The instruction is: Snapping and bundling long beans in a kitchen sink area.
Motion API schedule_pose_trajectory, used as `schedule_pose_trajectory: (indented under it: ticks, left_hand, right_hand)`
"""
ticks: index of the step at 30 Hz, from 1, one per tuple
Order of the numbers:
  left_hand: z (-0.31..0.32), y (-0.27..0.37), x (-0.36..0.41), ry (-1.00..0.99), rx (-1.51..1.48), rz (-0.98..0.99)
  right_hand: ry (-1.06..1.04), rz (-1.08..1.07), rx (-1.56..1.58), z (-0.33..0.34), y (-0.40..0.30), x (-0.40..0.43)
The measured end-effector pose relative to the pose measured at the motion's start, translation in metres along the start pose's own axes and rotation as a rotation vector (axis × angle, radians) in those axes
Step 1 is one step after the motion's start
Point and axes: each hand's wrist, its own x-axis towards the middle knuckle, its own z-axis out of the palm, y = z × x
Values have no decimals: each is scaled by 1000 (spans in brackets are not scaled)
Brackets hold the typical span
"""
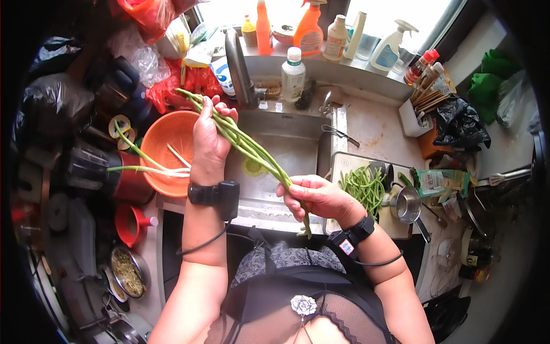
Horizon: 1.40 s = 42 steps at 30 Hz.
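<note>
A bunch of long green beans stretches slantwise across the front of the steel sink. My left hand holds its upper left part, palm up, with the thumb along the stems. Near the lower right end, my right hand pinches the beans between thumb and fingers, and their tips hang below it. Under my left wrist stands an orange plastic colander with scallion stalks lying across its rim. Right of my right hand, cut green bean pieces are heaped on a cutting board.
The faucet rises behind the sink. Several bottles, including an orange spray bottle, line the windowsill. A small steel saucepan rests at the board's right edge. A peeler lies by the sink's right rim. A red plastic pitcher stands left.
</note>
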Motion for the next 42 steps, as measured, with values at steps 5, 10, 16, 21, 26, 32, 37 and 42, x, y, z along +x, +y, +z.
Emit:
schedule_pose_trajectory:
  ticks: [5, 10, 16, 21, 26, 32, 37, 42]
  left_hand:
    - [2, 13, 7, -68, -66, -48]
    - [-4, 34, 18, -308, -88, -206]
    - [-3, 59, 16, -345, -80, -328]
    - [-18, 76, 20, -336, -154, -338]
    - [-26, 85, 25, -237, -301, -334]
    - [-14, 86, 7, -221, -76, -245]
    - [-2, 75, -14, -307, 128, -17]
    - [17, 32, -51, -434, 240, 1]
  right_hand:
    - [65, -43, 110, 12, 2, 10]
    - [149, -50, 111, 32, 1, 24]
    - [235, -101, -64, 54, 16, 51]
    - [256, -67, -193, 70, 25, 64]
    - [264, -27, -491, 88, 24, 78]
    - [484, -93, -1207, 72, 35, 89]
    - [960, -230, -1699, 47, 50, 98]
    - [1201, -420, -1487, -9, 38, 91]
